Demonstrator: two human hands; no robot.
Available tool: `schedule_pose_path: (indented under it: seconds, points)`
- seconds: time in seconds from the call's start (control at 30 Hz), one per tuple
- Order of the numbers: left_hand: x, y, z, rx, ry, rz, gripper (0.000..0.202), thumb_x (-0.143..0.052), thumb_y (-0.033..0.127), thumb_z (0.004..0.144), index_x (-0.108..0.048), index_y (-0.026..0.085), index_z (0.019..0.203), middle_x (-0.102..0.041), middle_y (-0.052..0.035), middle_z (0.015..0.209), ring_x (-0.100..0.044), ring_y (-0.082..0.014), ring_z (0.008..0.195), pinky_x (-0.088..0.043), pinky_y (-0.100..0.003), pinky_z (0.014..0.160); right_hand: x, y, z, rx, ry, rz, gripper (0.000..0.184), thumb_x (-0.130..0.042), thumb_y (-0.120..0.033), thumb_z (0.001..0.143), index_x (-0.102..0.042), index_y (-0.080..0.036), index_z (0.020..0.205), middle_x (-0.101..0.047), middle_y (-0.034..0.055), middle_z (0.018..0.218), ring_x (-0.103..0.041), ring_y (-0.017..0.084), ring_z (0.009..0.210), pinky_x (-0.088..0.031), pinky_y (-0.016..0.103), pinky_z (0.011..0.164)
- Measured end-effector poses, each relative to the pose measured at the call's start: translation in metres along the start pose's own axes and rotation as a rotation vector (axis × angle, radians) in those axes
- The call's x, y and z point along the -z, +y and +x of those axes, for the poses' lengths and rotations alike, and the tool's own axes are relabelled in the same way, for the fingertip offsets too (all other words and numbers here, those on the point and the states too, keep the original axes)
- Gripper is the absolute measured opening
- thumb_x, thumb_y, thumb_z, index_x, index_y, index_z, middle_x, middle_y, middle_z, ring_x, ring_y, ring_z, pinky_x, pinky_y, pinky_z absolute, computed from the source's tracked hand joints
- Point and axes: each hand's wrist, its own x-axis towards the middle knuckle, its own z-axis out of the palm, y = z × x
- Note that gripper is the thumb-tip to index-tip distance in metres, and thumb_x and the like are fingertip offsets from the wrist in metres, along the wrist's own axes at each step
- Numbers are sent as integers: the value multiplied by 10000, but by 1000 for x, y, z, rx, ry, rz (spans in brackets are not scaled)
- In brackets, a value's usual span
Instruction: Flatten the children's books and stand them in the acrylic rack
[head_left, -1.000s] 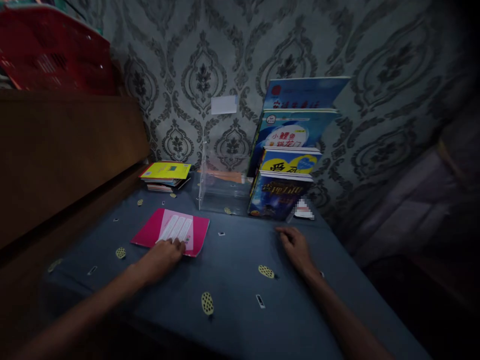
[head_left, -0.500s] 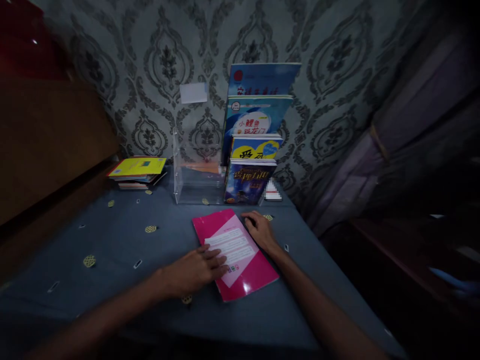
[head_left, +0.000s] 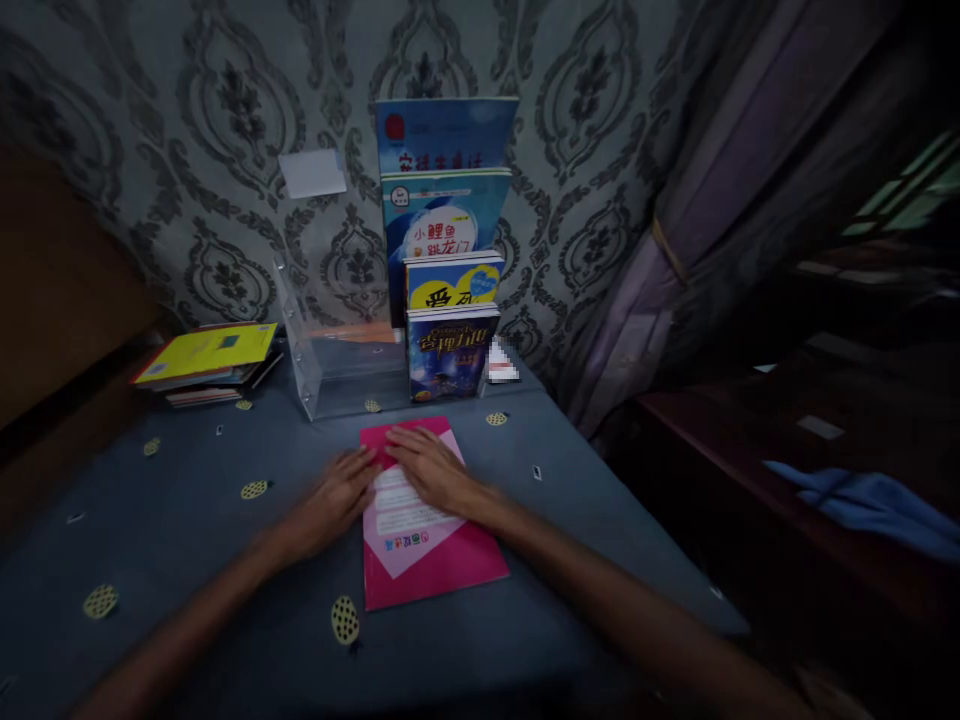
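A pink book (head_left: pixel 450 575) lies flat on the blue patterned tablecloth, its printed text panel facing up. My right hand (head_left: pixel 431 468) rests across its upper part, fingers stretched out and pointing left. At the book's left edge is my left hand (head_left: pixel 341 495), its extended fingers touching the upper left side. Just behind the book stands a clear acrylic book rack (head_left: pixel 298 335), with several upright books in tiers on its right side. The lowest, front one is a dark blue book (head_left: pixel 446 355).
A pile of books with a yellow book (head_left: pixel 210 355) on top sits at the back left, beside a brown cabinet (head_left: pixel 67 260). Patterned wallpaper with a white card (head_left: pixel 312 173) rises behind. To the right hang a tied curtain (head_left: pixel 637 240) and a blue cloth (head_left: pixel 862 510) on a dark surface.
My right hand has moved from beside the book's right edge onto its cover. My left hand has shifted to the left edge. The book has turned straighter, and the view has swung right.
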Motion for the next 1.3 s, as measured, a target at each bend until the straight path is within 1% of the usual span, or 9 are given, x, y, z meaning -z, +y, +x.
schedule_pose_path:
  seconds: [0.07,0.17,0.4,0.57,0.73,0.87,1.07,1.2,1.3]
  points:
    - [-4,-7,13,77,34,51,493,-431,337,1013,-409,179,1480,-392,-137,1558,-355,-250,1450,-282,-482,1202,-4,-8,8,12,-70,-13,471,-432,-126,938,-519,-119,1401,-502,143,1489,-379,224,1435,-276,458,1200]
    - [-7,-14,24,95,40,95,472,-413,354,1016,-443,175,1452,-448,-131,1525,-405,-244,1422,-304,-459,1192,-4,-7,13,-44,-123,-40,482,-436,-147,950,-491,-114,1428,-494,152,1493,-375,224,1441,-261,451,1213]
    - [-7,-15,23,76,70,155,447,-397,344,1009,-500,163,1404,-492,-123,1493,-431,-244,1405,-346,-450,1164,18,38,-15,-262,-64,-58,436,-411,-228,994,-525,-142,1407,-493,164,1488,-415,256,1418,-248,539,1192]
    - [-10,-13,26,77,95,204,448,-387,335,1002,-523,148,1386,-510,-143,1473,-463,-266,1381,-363,-496,1146,21,61,-27,-312,10,16,425,-417,-212,980,-558,-233,1380,-569,108,1432,-473,231,1376,-254,576,1166]
    - [-9,-11,35,106,76,228,471,-367,335,1002,-504,134,1405,-506,-155,1473,-475,-277,1371,-388,-512,1124,20,68,-26,-306,97,107,411,-431,-216,963,-604,-206,1336,-636,104,1356,-563,239,1285,-368,499,1123]
    - [-7,-10,53,119,63,237,449,-378,312,996,-527,135,1381,-515,-160,1465,-488,-296,1359,-384,-518,1124,24,74,-27,-333,170,222,425,-425,-236,962,-582,-177,1352,-667,111,1308,-612,241,1218,-468,448,1045]
    - [-19,3,95,2,84,154,429,-396,251,988,-508,157,1391,-522,-147,1463,-505,-267,1346,-383,-477,1125,30,78,-31,-341,213,336,464,-373,-280,999,-465,-198,1446,-733,88,1179,-641,220,1176,-468,453,1048]
    - [-26,22,115,-124,95,100,435,-377,195,980,-494,182,1399,-510,-127,1478,-442,-234,1397,-344,-473,1149,31,79,-33,-326,215,321,468,-372,-302,1005,-450,-207,1457,-698,89,1258,-596,225,1246,-440,462,1081]
    - [-25,35,119,-162,74,78,438,-382,177,975,-490,166,1400,-500,-145,1482,-424,-242,1409,-347,-469,1148,30,81,-33,-313,211,297,456,-366,-301,1006,-472,-213,1441,-657,88,1327,-580,222,1270,-438,452,1088]
